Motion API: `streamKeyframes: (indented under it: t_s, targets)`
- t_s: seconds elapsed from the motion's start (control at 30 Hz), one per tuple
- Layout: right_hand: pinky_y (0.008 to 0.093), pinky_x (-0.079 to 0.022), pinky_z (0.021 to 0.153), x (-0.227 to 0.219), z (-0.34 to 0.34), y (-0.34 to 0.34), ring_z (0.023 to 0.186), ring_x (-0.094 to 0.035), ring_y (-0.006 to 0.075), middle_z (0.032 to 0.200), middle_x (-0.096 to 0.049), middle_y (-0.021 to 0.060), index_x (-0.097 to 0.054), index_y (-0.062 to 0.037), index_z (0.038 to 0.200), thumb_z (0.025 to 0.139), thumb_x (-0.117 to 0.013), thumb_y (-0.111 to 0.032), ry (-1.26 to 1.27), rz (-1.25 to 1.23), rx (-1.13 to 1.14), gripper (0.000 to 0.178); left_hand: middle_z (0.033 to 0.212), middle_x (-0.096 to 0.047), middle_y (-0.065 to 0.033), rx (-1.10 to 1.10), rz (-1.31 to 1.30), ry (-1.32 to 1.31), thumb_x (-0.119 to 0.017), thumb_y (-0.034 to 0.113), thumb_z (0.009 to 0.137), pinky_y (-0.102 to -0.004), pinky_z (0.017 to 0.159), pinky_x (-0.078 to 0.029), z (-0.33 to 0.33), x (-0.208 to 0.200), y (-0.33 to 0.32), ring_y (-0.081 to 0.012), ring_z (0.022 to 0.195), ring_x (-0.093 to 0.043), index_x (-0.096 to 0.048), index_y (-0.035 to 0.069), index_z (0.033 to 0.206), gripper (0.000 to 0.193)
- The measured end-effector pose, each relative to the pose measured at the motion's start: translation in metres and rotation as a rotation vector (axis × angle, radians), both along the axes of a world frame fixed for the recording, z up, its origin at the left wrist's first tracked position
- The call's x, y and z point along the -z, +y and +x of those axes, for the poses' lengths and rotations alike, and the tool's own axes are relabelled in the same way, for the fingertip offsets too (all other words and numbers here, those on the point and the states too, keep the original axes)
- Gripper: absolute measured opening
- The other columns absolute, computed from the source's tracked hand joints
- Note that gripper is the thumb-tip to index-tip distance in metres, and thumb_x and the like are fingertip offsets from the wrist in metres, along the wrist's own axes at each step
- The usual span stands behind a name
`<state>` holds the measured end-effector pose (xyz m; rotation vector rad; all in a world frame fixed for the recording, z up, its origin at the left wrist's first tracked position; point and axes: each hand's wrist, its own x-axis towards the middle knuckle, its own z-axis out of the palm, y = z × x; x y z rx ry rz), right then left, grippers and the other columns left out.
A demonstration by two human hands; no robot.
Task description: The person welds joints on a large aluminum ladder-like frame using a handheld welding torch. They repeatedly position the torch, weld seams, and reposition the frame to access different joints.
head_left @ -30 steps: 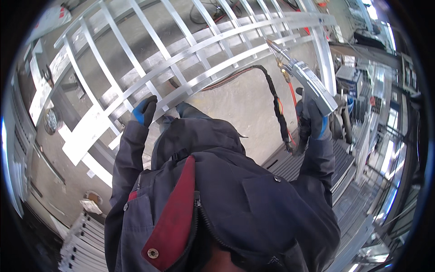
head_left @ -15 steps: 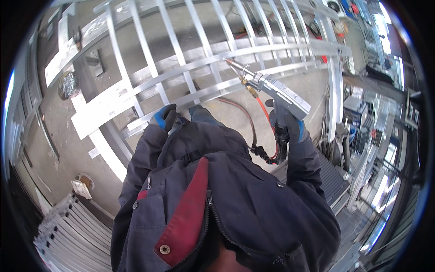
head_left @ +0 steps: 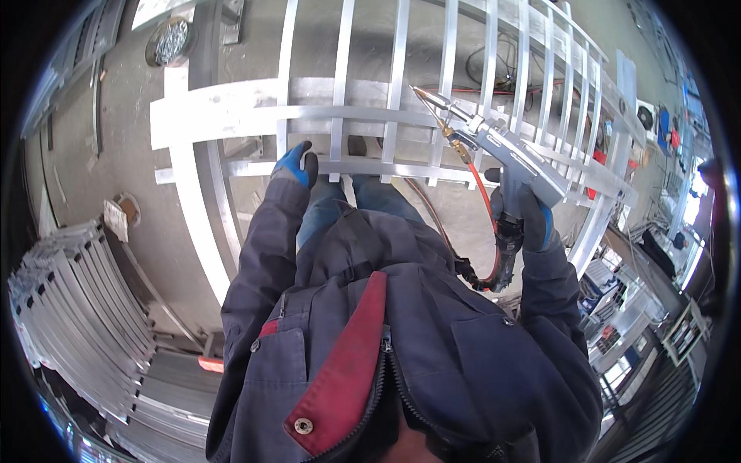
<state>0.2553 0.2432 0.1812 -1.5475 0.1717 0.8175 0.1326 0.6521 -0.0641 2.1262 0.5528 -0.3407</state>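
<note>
My right hand (head_left: 532, 212), in a grey and blue glove, is wrapped round the pistol grip of a silver welding gun (head_left: 525, 158). The gun's thin nozzle points up and left, over the rails of an aluminium bar panel (head_left: 363, 114). Brass fittings (head_left: 459, 143) sit below the nozzle, and an orange hose (head_left: 488, 197) curves down from them toward the grip. My left hand (head_left: 297, 164), gloved alike, is at the panel's near rail with thumb and fingers apart. It holds nothing; whether it touches the rail I cannot tell.
Wide aluminium beams (head_left: 197, 208) support the panel on the left. A round tub of small metal pieces (head_left: 171, 42) stands at the far left. Stacked metal profiles (head_left: 85, 309) fill the lower left. Dark cables (head_left: 494, 65) lie on the floor beyond the bars.
My view has turned, so the panel lies more level. My left hand's fingers have gone from curled to spread. The welding gun stays in my right hand, its nozzle still over the rails.
</note>
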Motion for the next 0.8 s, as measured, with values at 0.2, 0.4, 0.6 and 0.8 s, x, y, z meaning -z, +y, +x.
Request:
streamKeyframes:
  t_s: [0.2,0.4,0.6,0.8]
  targets:
    - [0.0283,-0.047,0.068,0.004,0.013,0.005,0.076,-0.060,0.0131,0.086,-0.066,0.0058,-0.060,0.0058,0.135,0.107,-0.057,-0.046,0.024,-0.105,-0.065,0.059,0.129,-0.074,-0.0218,-0.060,-0.055,-0.035,-0.066,0.034,0.102,-0.0399,0.108,-0.052,-0.007,0.031,-0.007,-0.0318,0.123,-0.070,-0.069,0.006,0.138,0.045]
    - [0.0283,-0.048,0.070,-0.011,-0.010,-0.022,0.077,-0.060,0.0141,0.087,-0.065,0.0056,-0.058,0.0054,0.138,0.106,-0.061,-0.041,0.013,-0.149,0.098,0.057,0.131,-0.073,-0.0209,0.020,-0.059,0.034,-0.066,0.032,0.101,-0.0409,0.108,-0.052,0.003,0.030,0.004,-0.0318,0.123,-0.070,-0.069,0.005,0.138,0.046]
    - [0.0287,-0.051,0.066,-0.019,-0.070,-0.047,0.081,-0.063,0.0148,0.111,-0.068,0.0141,-0.051,0.0036,0.147,0.107,-0.059,-0.042,-0.061,-0.187,0.336,0.061,0.133,-0.072,-0.0228,0.244,-0.084,-0.061,-0.065,0.030,0.101,-0.0419,0.110,-0.052,0.044,0.018,0.007,-0.0341,0.125,-0.069,-0.069,0.004,0.137,0.045]
    - [0.0285,-0.051,0.067,-0.043,-0.150,-0.049,0.077,-0.063,0.0154,0.115,-0.067,0.0160,-0.051,0.0031,0.147,0.109,-0.053,-0.043,-0.033,-0.252,0.574,0.059,0.132,-0.072,-0.0202,0.434,-0.121,-0.178,-0.064,0.030,0.101,-0.0419,0.109,-0.052,0.083,0.004,-0.002,-0.0339,0.125,-0.069,-0.069,0.005,0.135,0.042]
